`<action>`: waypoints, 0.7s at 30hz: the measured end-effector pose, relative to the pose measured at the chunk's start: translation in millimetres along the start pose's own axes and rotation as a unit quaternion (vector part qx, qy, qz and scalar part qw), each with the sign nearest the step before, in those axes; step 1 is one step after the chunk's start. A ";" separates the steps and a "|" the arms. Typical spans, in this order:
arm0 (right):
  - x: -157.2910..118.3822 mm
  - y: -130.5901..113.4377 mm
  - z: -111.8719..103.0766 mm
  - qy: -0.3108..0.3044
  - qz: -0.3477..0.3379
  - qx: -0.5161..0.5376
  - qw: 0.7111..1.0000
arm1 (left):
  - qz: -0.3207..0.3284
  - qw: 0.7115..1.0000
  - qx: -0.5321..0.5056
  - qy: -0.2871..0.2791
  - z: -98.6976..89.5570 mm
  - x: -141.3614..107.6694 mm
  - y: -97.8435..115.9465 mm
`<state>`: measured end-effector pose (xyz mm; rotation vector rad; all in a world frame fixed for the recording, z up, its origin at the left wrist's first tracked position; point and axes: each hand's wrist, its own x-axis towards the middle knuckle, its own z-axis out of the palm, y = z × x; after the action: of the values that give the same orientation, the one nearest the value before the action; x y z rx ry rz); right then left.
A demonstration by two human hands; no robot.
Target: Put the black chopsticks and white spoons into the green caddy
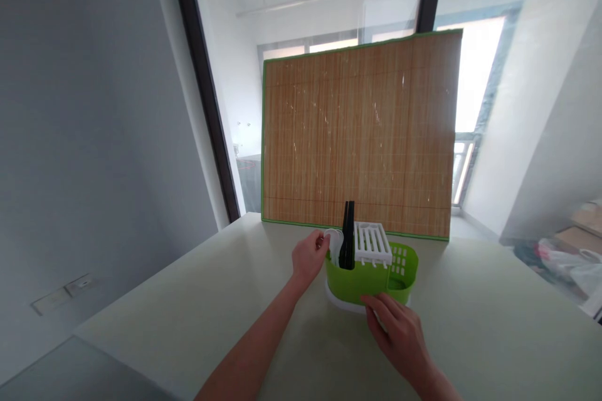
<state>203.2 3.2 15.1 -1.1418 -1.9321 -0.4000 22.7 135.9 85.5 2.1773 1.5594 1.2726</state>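
Head view: left hand (309,257) pinches the white spoon (335,242), upright in the green caddy (357,285) on the surface (211,307); right hand (396,328), loosely spread, lies against the caddy's front. I'd guess light, stiff plastic, best held by its rim.

Lower ends of white utensils (335,242) and black chopsticks (348,235) hidden inside green caddy (355,284), clutter (567,265) at right edge blurred
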 end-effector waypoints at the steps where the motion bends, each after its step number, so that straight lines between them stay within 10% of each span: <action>1: 0.0 0.1 0.1 -0.003 0.001 0.000 1.000 | 0.000 1.000 0.011 -0.002 0.4 0.7 -0.3; 15: 0.3 0.7 0.9 -0.065 0.013 -0.001 0.998 | 0.089 0.991 -0.035 0.093 2.1 -23.4 4.2; 21: -6.3 -0.8 14.4 -0.214 0.040 -0.007 0.976 | 0.219 0.970 0.017 -0.100 35.5 -86.7 -3.8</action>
<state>196.8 8.2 1.6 -1.3969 -2.2412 -0.1271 38.1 75.9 15.2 2.6749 1.0674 1.0835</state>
